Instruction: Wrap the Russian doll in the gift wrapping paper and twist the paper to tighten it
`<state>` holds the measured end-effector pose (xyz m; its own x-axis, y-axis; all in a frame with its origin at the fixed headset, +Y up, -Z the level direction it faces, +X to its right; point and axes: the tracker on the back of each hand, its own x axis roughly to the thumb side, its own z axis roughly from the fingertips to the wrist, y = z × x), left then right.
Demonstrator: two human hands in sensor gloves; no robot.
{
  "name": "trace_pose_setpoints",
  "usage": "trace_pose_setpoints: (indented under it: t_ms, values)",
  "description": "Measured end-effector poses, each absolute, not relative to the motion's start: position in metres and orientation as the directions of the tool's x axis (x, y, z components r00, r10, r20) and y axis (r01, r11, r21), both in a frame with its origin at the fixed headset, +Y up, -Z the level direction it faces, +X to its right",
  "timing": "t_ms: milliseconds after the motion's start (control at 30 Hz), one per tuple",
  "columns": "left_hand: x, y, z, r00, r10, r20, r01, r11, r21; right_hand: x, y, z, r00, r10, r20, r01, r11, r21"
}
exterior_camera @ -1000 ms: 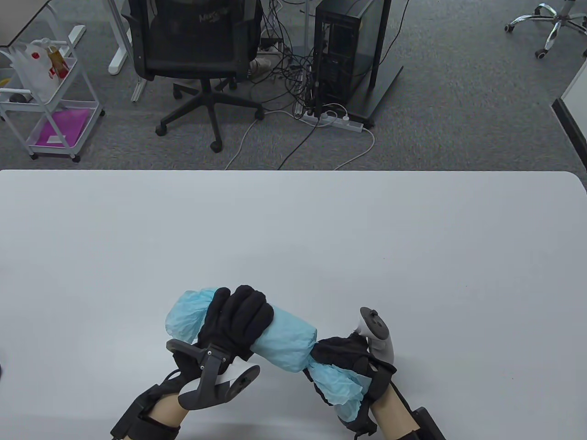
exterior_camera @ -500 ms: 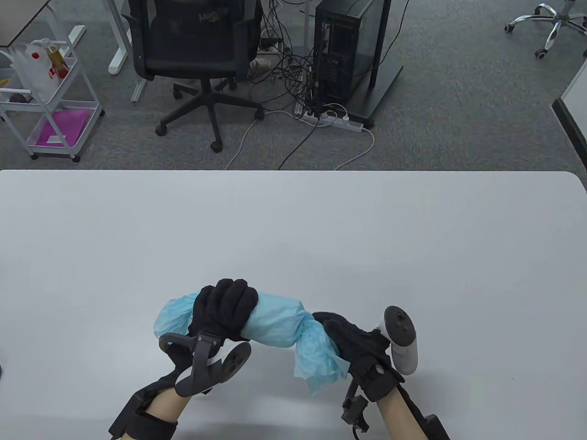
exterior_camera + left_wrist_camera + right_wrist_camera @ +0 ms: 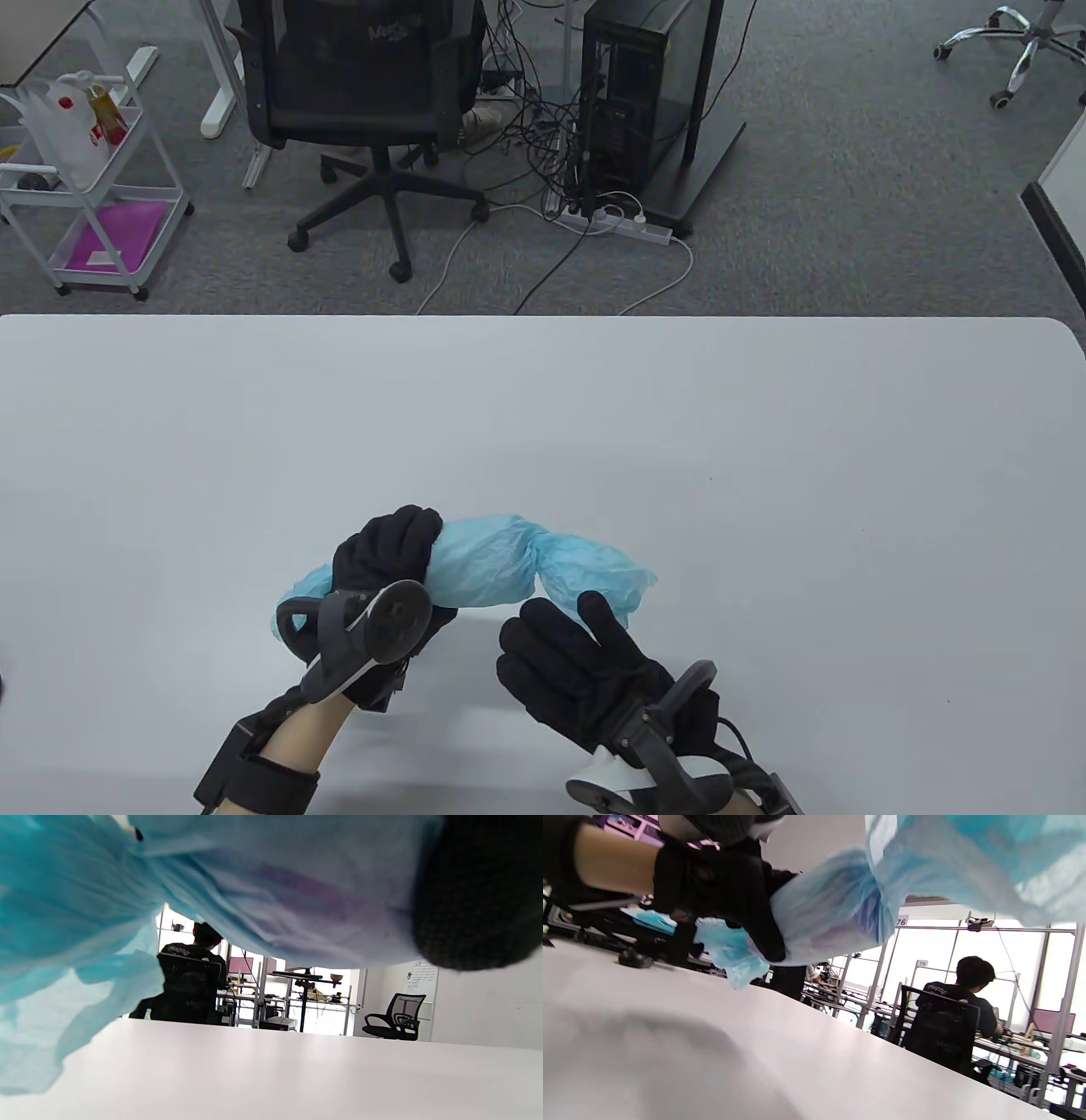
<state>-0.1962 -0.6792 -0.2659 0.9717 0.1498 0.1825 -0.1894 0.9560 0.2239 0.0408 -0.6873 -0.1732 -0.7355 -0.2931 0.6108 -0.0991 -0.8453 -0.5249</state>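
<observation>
The Russian doll is hidden inside a light blue paper bundle (image 3: 488,569) held just above the white table (image 3: 764,441). My left hand (image 3: 390,548) grips the bundle's left part, fingers curled over its top. A twisted neck (image 3: 534,562) separates the body from a loose right tail (image 3: 598,573); a second loose tail (image 3: 297,598) sticks out at the left. My right hand (image 3: 577,649) is spread open just below the right tail and holds nothing. In the left wrist view the paper (image 3: 297,891) shows a purple tint underneath. The right wrist view shows the twist (image 3: 878,899).
Beyond the table's far edge stand a black office chair (image 3: 365,93), a computer tower (image 3: 632,93) with cables on the floor, and a white cart (image 3: 93,187) at the left. A seated person (image 3: 967,997) appears in the background.
My right hand has let go of the right tail, pulled back toward the near edge and opened flat. My left hand has turned the bundle, and the tail now lies to the right.
</observation>
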Motion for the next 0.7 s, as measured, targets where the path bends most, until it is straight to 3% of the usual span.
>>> trace_pose_setpoints:
  t_ms: [100,200,300,533,633,700]
  values:
    - [-0.199,-0.679,-0.269,0.936,0.275,0.220,-0.306,0.944,0.122,0.044,-0.693,-0.185,-0.820,-0.361,0.444,0.024,-0.797,-0.604]
    - [-0.194,-0.679,-0.269,0.917,0.273,0.289,-0.303,0.951,0.061,0.057,-0.695,-0.200,-0.878,-0.352,0.323,0.094,-0.790,-0.606]
    - [-0.184,-0.680,-0.265,0.904,0.228,0.361,-0.253,0.967,0.024,0.071,-0.697,-0.210,-0.909,-0.282,0.306,0.070,-0.828,-0.556]
    - [-0.166,-0.679,-0.259,0.888,0.173,0.427,-0.199,0.980,0.017,0.085,-0.691,-0.213,-0.918,-0.106,0.381,-0.092,-0.879,-0.468]
    - [-0.169,-0.680,-0.256,0.906,0.114,0.407,-0.168,0.981,0.100,0.091,-0.687,-0.220,-0.878,0.143,0.457,-0.319,-0.886,-0.336]
    - [-0.172,-0.680,-0.254,0.927,0.037,0.373,-0.124,0.970,0.212,0.097,-0.688,-0.231,-0.788,0.407,0.462,-0.531,-0.829,-0.175]
